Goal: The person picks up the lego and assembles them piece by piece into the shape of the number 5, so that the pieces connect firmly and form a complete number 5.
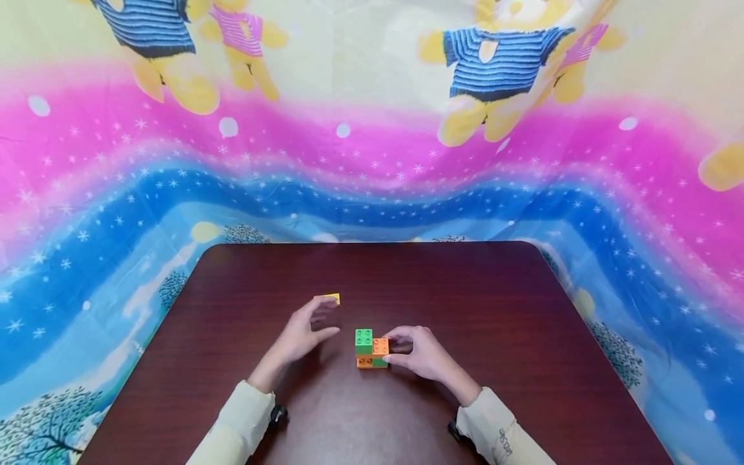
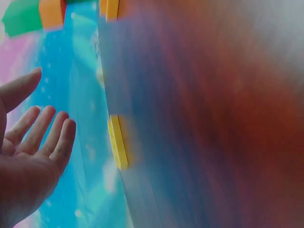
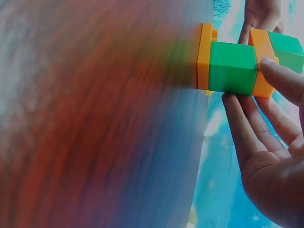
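Observation:
A small stack of building bricks stands on the table near the middle. Its upper green brick (image 1: pixel 363 337) rises beside an orange brick (image 1: pixel 380 346). Under these, a lower green brick (image 3: pixel 232 69) sits on a thin orange base brick (image 3: pixel 204 59). With thumb and fingers my right hand (image 1: pixel 423 352) holds the stack from the right, the thumb on the orange layer. My left hand (image 1: pixel 300 331), fingers loosely spread, is left of the stack and holds nothing. Just beyond its fingertips lies a flat yellow brick (image 2: pixel 118 142), partly hidden by them in the head view.
The dark red-brown table (image 1: pixel 465 290) has rounded far corners. Behind and beside it hangs a cloth backdrop (image 1: pixel 372 155) printed with bears, snowflakes and trees. A dark wrist strap shows at each sleeve (image 1: pixel 244 413).

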Tool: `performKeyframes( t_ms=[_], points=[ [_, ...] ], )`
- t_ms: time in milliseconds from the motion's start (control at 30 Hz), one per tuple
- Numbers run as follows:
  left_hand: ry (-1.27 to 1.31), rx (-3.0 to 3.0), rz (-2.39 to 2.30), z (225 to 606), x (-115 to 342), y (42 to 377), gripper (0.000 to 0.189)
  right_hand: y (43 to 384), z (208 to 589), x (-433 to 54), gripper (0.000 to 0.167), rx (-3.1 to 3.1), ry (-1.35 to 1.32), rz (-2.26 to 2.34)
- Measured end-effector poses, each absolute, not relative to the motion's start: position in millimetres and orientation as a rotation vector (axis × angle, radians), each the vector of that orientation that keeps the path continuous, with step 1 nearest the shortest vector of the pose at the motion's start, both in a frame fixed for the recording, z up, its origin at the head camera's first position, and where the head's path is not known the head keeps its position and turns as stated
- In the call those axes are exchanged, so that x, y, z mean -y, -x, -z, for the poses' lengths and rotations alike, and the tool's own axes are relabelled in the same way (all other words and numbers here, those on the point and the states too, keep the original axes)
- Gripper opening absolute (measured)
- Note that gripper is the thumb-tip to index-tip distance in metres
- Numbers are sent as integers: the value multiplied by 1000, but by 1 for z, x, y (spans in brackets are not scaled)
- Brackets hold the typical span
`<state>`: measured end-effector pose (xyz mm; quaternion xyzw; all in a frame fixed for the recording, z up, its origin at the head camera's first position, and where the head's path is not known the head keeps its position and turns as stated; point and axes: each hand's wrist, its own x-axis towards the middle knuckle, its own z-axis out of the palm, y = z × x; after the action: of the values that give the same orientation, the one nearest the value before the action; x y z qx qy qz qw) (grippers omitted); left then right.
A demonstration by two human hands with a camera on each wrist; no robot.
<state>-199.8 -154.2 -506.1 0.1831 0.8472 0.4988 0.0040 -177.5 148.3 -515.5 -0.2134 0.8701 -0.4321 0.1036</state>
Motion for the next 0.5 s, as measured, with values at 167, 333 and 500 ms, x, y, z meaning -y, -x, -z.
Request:
performKeyframes(
  t_ms=[167, 333, 500],
  points=[
    [-404, -2713, -1606, 508, 171, 225, 59, 177, 516, -149, 35, -2562, 630, 1278],
    [-295, -2705, -1563, 512, 183, 242, 59, 178, 517, -149, 35, -2560, 617, 1274],
    [-232, -2660, -1522, 517, 190, 253, 59, 179, 516, -150, 35, -2556, 634, 1278]
  ],
)
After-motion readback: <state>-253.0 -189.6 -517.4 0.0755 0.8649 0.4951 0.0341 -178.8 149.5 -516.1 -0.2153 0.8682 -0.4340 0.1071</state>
